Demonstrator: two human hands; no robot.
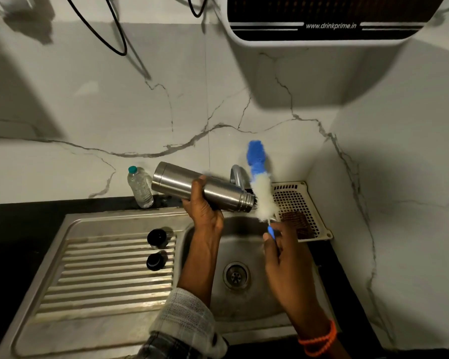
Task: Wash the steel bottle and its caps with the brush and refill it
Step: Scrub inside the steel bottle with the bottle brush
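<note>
- Your left hand [204,208] grips the steel bottle [202,187] sideways above the sink [244,301], mouth toward your right hand [283,252].
- Right hand pinches the brush [261,187] handle, bristles beside the bottle mouth.
- Two caps [156,249] sit left of your left forearm.

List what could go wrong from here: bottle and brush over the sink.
1. The left hand grips the steel bottle sideways; a wet slip would likely drop it into the sink.
2. The right hand holds the brush by its thin handle, outside the mouth; it may miss or flick water.
</note>
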